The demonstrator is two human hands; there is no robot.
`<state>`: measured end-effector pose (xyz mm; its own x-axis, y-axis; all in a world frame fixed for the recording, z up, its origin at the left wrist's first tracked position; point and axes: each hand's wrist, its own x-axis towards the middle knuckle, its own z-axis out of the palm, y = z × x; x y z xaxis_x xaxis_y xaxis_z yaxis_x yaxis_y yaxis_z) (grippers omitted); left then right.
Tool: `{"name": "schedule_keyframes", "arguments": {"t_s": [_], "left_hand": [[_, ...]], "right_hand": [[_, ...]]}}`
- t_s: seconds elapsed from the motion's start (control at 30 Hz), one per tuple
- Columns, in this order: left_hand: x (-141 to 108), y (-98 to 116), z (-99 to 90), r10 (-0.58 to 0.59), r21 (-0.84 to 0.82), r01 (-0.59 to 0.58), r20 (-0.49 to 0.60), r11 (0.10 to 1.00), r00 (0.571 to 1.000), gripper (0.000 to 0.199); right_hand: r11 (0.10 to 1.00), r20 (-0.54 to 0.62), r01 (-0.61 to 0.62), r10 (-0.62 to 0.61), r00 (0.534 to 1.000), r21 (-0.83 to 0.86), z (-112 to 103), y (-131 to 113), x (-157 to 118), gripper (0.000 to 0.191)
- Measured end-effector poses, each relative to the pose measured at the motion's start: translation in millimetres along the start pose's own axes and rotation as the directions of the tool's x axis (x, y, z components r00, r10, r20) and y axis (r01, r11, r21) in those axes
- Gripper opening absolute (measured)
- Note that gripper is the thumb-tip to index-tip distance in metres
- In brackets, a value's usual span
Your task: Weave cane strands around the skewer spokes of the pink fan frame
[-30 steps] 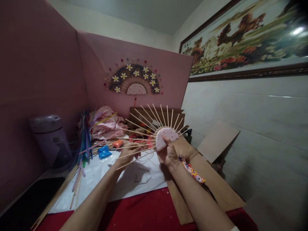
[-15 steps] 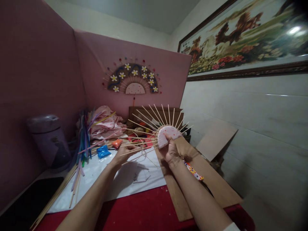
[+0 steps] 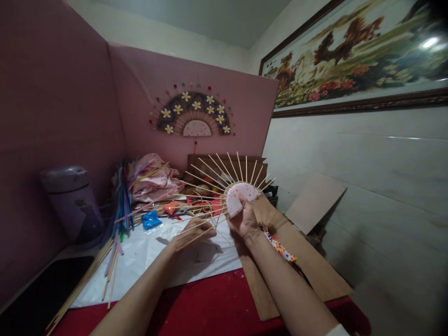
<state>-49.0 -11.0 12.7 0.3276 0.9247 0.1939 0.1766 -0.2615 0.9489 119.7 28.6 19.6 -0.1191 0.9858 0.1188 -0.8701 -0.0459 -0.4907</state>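
My right hand [image 3: 247,219] grips a half-round fan frame by its pink spotted centre [image 3: 242,195], thumb on the front face. Thin wooden sticks [image 3: 214,164] radiate from the curved edge, with tan cord [image 3: 226,193] wound close around their bases. Just below the lower left sticks is my left hand [image 3: 196,232], its fingers pinched together on a thin cord [image 3: 216,225] near the frame. Part of that cord is hard to make out. A couple of sticks pass in front of the left hand.
Scissors [image 3: 199,206], an orange packet [image 3: 171,207] and a blue packet [image 3: 151,220] lie beyond my left hand. Cardboard [image 3: 301,252] with a beaded strip [image 3: 280,246] is at right. Colourful pipe cleaners [image 3: 123,196] stand left. A finished flowered fan [image 3: 196,112] hangs behind.
My left hand has moved slightly down and right, below the sticks, and the loose cord loop has drawn in. The fan frame has shifted a little left in my right hand.
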Motion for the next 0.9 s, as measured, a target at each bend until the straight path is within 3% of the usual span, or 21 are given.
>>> {"name": "schedule_keyframes", "arguments": {"t_s": [0.07,0.13,0.27,0.4,0.47,0.77,0.9], "left_hand": [[2,-3,-2.4,-0.035,0.037,0.032,0.084,0.999,0.996,0.029],[5,-7,-8.0,-0.052,0.046,0.048,0.088,0.998,0.995,0.029],[9,-10,-25.2,-0.035,0.016,0.036,-0.075,0.999,0.997,0.029],[8,-4,-41.6,-0.043,-0.32,-0.038,-0.243,0.947,0.969,0.028],[8,-2,-47.9,-0.043,-0.399,-0.091,-0.315,0.912,0.948,0.027],[7,8,-55.7,0.076,-0.393,-0.3,-0.494,0.869,0.866,0.024],[5,10,-54.5,0.094,-0.366,-0.322,-0.522,0.873,0.848,0.023]], "right_hand": [[1.0,-0.023,-0.005,0.004,1.0,-0.014,0,-1,0,0.017],[1.0,-0.065,-0.003,0.001,0.998,-0.024,-2,-2,2,0.018],[1.0,-0.095,0.014,-0.016,0.995,-0.017,-7,-9,8,0.016],[0.999,-0.107,0.045,-0.046,0.993,-0.011,-12,-18,12,0.014],[0.998,-0.116,0.056,-0.057,0.992,-0.011,-14,-22,14,0.013],[0.997,-0.131,0.074,-0.076,0.989,-0.018,-8,-22,12,0.012],[0.995,-0.142,0.097,-0.101,0.985,-0.03,-11,-21,14,0.014]]}}
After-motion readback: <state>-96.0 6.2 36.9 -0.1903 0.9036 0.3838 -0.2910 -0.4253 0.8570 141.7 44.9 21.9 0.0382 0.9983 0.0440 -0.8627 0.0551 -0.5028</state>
